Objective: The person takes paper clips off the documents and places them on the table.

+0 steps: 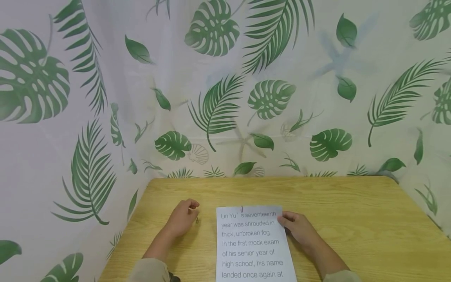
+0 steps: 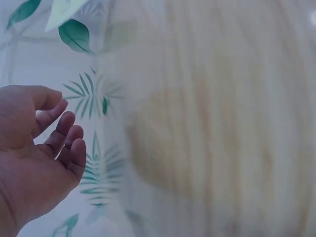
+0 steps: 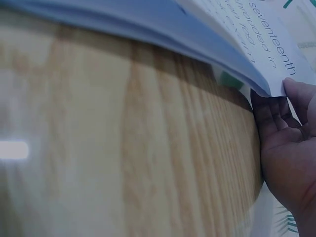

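Note:
A printed stack of paper sheets (image 1: pixel 251 250) has a small reddish paper clip (image 1: pixel 241 209) on its top edge. My right hand (image 1: pixel 299 229) pinches the stack's upper right corner, thumb on the printed face and fingers beneath. In the right wrist view the sheets' edges (image 3: pixel 197 47) slant above the table. Left of the paper, my left hand (image 1: pixel 183 217) has thumb and index tips together, a small paper clip (image 1: pixel 197 220) dangling just below them. The left wrist view shows the palm (image 2: pixel 34 168) and loosely curled fingers; the clip does not show there.
The wooden table (image 1: pixel 352 219) reaches back to a leaf-printed sheet (image 1: pixel 299 156) hung along its far side. More of this printed sheet (image 1: pixel 35 164) hangs along the left side. The lower part of the paper runs out of the head view.

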### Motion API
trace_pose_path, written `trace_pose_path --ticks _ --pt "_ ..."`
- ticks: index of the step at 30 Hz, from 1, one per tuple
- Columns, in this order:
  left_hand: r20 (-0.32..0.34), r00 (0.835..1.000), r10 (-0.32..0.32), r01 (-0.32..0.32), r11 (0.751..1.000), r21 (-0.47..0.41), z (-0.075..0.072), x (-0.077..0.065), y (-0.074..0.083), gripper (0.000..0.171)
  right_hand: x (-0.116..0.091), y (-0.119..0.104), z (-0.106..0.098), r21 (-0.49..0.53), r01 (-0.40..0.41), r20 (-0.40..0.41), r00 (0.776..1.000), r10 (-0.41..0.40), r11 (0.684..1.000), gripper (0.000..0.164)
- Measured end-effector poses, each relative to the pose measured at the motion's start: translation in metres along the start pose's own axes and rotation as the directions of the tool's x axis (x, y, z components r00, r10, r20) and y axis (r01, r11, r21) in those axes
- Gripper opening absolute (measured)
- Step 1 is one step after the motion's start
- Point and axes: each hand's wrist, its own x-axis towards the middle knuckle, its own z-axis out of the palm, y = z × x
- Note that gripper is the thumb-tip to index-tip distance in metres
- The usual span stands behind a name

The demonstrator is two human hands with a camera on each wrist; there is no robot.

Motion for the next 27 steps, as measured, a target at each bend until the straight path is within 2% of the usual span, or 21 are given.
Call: trace_pose_path --ticks 4,8,15,18,20,23,26,27 --pt "-0.037 0.998 0.043 -0.043 0.999 -0.008 0.004 0.006 0.021 0.024 0.001 0.0 0.0 -0.014 0.003 -0.007 1.0 -0.003 1.0 0.047" --pt "-0.04 0.996 0.082 -0.082 0.997 0.007 0.012 0.012 0.04 0.022 0.001 0.0 0.0 -0.014 0.002 -0.012 1.0 -0.002 1.0 0.047" --pt "0.012 0.994 0.107 -0.108 0.994 0.023 0.031 0.013 0.063 0.022 0.002 0.001 0.001 -0.019 -0.004 -0.005 1.0 0.004 1.0 0.048" --pt "0.03 0.991 0.129 -0.131 0.986 0.103 0.041 0.013 0.075 0.025 0.002 0.001 0.001 -0.02 -0.009 -0.006 1.0 0.009 1.0 0.048" --pt "0.04 0.988 0.152 -0.157 0.969 0.192 0.049 0.013 0.082 0.027 0.003 0.001 0.001 -0.023 -0.014 -0.012 1.0 0.014 1.0 0.048" --pt "0.06 0.979 0.195 -0.204 0.922 0.33 0.06 0.014 0.093 0.031 0.004 0.001 0.001 -0.032 -0.016 -0.017 1.0 0.016 0.999 0.048" --pt "0.084 0.972 0.221 -0.236 0.883 0.406 0.068 0.014 0.1 0.031 0.005 0.002 0.001 -0.038 -0.015 -0.017 1.0 0.014 0.999 0.047" --pt "0.09 0.971 0.221 -0.238 0.88 0.411 0.071 0.014 0.101 0.03 0.005 0.003 0.001 -0.039 -0.012 -0.014 1.0 0.011 0.999 0.047"
